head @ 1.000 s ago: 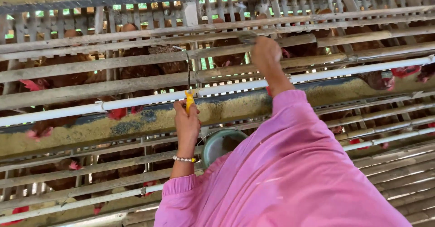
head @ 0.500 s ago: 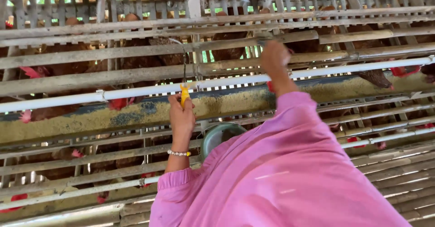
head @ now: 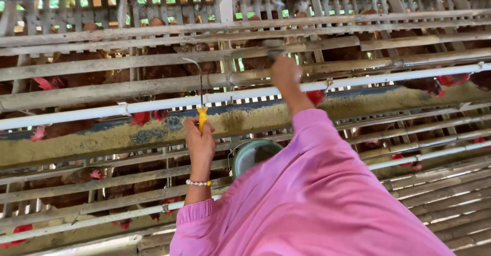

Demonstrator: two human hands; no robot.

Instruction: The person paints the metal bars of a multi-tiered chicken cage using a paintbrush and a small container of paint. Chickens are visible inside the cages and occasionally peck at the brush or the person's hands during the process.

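Yellow-handled hook tool (head: 202, 117) stood upright in front of the feed trough (head: 102, 142), its thin metal rod rising to a bent tip at the wooden cage slats (head: 153, 59) — the left hand (head: 200, 142) was curled tight around the yellow grip, a bead bracelet (head: 198, 183) on the wrist below. The right hand (head: 285, 72) reached higher and to the right, fingers closed on something at a slat above the white pipe (head: 388, 77); what it pinched could not be made out. Both arms wore pink sleeves (head: 327, 194). A pale green bowl (head: 250, 153) showed between the arms, near the trough. Brown hens with red combs (head: 148, 117) crowded behind the bars — above and below the trough.
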